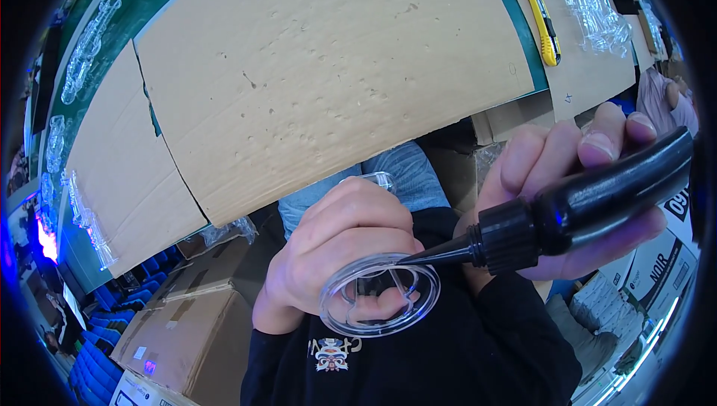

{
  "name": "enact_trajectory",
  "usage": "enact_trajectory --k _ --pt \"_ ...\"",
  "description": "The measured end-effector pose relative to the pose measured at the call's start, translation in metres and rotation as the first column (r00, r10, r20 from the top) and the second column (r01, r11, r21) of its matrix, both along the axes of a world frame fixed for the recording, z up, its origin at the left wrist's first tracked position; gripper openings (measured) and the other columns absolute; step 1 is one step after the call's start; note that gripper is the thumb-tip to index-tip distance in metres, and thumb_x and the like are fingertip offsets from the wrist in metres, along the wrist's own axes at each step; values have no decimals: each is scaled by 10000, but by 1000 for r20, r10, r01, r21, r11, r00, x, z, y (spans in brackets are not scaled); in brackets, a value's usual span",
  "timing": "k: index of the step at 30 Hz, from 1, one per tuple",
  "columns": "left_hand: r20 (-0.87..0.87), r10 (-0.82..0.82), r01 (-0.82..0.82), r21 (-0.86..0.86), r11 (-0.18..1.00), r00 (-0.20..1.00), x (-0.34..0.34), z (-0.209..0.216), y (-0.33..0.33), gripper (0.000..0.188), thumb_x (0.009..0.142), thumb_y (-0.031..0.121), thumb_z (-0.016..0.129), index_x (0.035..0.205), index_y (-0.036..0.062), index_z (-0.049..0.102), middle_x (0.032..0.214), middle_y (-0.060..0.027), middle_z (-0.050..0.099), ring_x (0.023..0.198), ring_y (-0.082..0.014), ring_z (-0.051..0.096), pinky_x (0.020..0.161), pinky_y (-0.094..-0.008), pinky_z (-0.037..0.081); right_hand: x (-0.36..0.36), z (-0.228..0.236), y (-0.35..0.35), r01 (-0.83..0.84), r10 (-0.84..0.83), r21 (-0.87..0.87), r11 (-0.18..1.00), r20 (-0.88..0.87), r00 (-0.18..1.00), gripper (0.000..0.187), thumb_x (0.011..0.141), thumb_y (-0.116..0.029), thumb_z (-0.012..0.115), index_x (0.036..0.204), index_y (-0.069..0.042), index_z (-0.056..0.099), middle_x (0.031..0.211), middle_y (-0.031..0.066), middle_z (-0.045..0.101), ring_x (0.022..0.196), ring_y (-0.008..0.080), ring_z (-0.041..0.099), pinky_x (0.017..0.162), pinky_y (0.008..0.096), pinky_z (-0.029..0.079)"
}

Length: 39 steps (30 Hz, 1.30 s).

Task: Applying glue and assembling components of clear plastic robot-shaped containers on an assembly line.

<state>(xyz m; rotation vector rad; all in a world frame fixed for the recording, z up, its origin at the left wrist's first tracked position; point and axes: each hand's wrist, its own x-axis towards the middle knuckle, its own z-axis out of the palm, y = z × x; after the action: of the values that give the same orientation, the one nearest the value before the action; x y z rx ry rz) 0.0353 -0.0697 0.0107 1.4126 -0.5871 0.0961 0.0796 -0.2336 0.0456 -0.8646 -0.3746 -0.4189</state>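
**Risk of misplaced or excess fluid at the nozzle tip**

The left hand (340, 245) is closed around a clear round plastic part (381, 295), fingers wrapped behind it and one fingertip showing through its central openings. The part is held in the air over the person's lap, below the near edge of the bench (127, 17), with nothing under it for support. The right hand (567, 182) is closed around a black squeeze bottle (597, 200), its fingers curled over the body. The bottle's tapered nozzle (433, 255) points left and its tip meets the upper right rim of the clear part, touching or very nearly so; exact contact cannot be confirmed.

Findings, as judgement:

- Both items are hand-held. A small tremor in either hand could drag the tip off the rim and lay fluid across the clear face.
- The fingers press directly on the soft bottle body. Too firm a squeeze would likely release more than the rim can take, and the surplus could run onto the fingertip behind the openings or drip onto the dark sleeve and lap below.
- The grip on the part looks firm, but fluid on the fingers would make the smooth plastic slippery.

Cardboard sheets (336, 70) cover the bench; a yellow utility knife (544, 23) and further clear parts (597, 10) lie at its far right, well apart from the hands.
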Motion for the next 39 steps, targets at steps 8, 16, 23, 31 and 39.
enact_trajectory --k 8,16,23,31,39 --pt "-8 26 -26 -5 1000 1000 -2 1 -2 240 732 203 719 869 19 646 860 -95 604 727 -224 536 677 -339 449 -3 1 -5 17 -17 -33 999 -7 1000 538 911 -425 561 1258 -49 394 959 68 574 415 76 364 385 231 236" --pt "-6 44 -44 -1 999 999 -2 2 -3 225 706 179 725 852 26 648 857 -88 613 731 -222 542 674 -337 455 -5 4 -9 17 -19 -57 998 -22 1000 543 913 -426 559 1267 -54 382 962 68 573 427 82 379 390 239 248" --pt "-30 47 -48 -13 999 998 -2 3 -3 246 660 163 743 849 34 653 865 -81 621 740 -223 548 677 -342 459 -7 5 -13 32 -35 -108 994 -24 999 550 915 -432 554 1271 -51 378 960 71 568 439 86 394 392 246 258" --pt "-55 71 -73 -48 996 996 -3 1 -4 282 608 153 763 847 47 658 872 -71 626 756 -224 558 682 -350 462 -7 -3 -21 43 -36 -116 992 63 997 574 915 -456 540 1277 -45 369 958 79 565 436 85 378 392 245 262" --pt "-78 76 -81 -55 995 994 -5 2 -1 293 598 159 771 847 51 658 873 -68 626 764 -224 561 687 -351 462 -6 -7 -23 25 -9 -145 989 111 994 564 922 -456 521 1275 -40 376 952 79 569 425 85 359 388 239 251"
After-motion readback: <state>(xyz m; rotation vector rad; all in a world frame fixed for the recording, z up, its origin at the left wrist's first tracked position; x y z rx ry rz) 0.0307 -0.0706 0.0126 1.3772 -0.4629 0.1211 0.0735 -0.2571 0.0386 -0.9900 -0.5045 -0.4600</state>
